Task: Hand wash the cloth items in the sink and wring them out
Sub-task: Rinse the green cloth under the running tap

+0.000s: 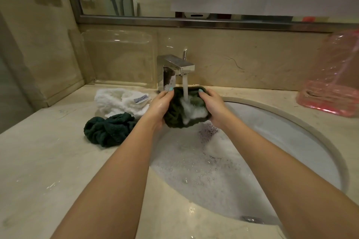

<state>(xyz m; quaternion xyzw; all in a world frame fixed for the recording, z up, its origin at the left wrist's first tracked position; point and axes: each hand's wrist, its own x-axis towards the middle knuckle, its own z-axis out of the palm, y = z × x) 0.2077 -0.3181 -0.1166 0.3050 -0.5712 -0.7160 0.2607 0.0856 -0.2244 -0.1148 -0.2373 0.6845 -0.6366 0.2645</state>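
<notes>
Rinsing dark cloth (179, 117), not yet wrung, under tap (175, 65); gripped by left hand (161, 106) and right hand (212, 105). Twisted green cloth (108, 129), white cloth (118, 101) on counter (48, 161), seemingly done.

Both bare forearms (116, 161) reached forward from the near edge of the counter (48, 161) and converged toward the back rim of the sink (291, 114). The left hand (158, 107) gripped the left side of a dark green cloth (175, 117), one painted fingertip hooked over its top edge. The right hand (213, 106) gripped the opposite side the same way. The wrists were nearly straight, the palms faced each other, and the hands were level and near together. The left hand's skin glistened wet.
</notes>
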